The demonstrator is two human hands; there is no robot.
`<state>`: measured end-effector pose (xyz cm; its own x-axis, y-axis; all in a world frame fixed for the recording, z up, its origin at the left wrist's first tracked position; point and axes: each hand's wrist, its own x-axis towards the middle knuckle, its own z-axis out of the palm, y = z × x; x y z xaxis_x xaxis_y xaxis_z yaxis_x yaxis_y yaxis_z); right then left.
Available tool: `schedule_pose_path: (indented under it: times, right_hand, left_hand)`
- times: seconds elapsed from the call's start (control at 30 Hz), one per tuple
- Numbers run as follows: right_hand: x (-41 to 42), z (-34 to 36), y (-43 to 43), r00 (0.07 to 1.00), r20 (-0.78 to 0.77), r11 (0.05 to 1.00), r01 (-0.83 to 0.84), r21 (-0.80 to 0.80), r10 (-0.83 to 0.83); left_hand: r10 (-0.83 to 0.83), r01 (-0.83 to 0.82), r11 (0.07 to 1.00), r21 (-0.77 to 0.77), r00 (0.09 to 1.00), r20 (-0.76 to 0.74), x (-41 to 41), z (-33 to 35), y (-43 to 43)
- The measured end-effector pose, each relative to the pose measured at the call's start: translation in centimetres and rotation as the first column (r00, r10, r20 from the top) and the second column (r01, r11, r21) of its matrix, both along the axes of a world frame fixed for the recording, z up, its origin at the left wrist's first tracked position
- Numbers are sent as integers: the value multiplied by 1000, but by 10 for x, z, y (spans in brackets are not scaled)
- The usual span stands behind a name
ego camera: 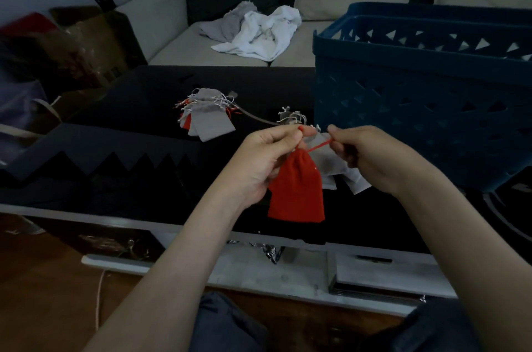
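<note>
Red pouch (296, 187), one, in left hand (267, 156)

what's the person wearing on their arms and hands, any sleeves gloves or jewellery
Nothing is worn that shows. The left hand and right hand are bare, with no gloves or rings visible. Both forearms are bare down to the picture's lower edge: no sleeve, watch or bracelet in view. The light is dim, so a thin band could be missed.

Small red drawstring pouch (296, 187) hangs cinched, upright, above the table.
</note>
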<state>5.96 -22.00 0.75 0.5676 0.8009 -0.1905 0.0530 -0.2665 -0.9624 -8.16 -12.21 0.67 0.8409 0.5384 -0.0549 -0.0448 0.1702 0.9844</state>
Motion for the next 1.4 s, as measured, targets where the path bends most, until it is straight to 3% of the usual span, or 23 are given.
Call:
schedule_pose_path:
  times: [0.07,0.13,0.23,0.33,0.43,0.6,0.83,1.0,1.27,1.4]
  right_hand:
    - [-4,1,0,989,-145,995,21,95,-7]
    - [-9,2,0,982,-174,979,-38,198,73]
    - [-19,1,0,978,36,940,-208,269,206]
    - [-23,0,1,928,332,926,-266,266,171]
    - [-25,-1,1,880,456,927,-276,255,137]
    - [-26,-3,4,925,369,920,-219,325,90]
    - [-26,-4,6,935,355,941,-101,324,-22]
    - [-29,-5,6,909,406,950,-38,310,-96]
    - [-36,-2,7,901,396,934,25,356,-175]
    - [-32,-5,9,920,351,953,67,295,-173]
  left_hand:
    - [59,-59,998,19,998,-9,2,-1,-1]
    - [137,-134,987,86,990,-23,5,-3,-3]
    - [183,-175,971,164,983,-33,7,-6,-5]
    - [225,-217,956,195,974,-19,8,-7,-5]
    - [260,-257,944,209,966,12,9,-8,-6]
    - [258,-255,918,303,966,30,8,-8,-8]
    - [192,-179,913,366,981,2,3,-5,-9]
    - [237,-211,846,489,971,10,4,-7,-11]
    - [257,-259,899,353,965,56,8,-8,-9]
    - [248,-253,875,413,966,67,9,-12,-7]
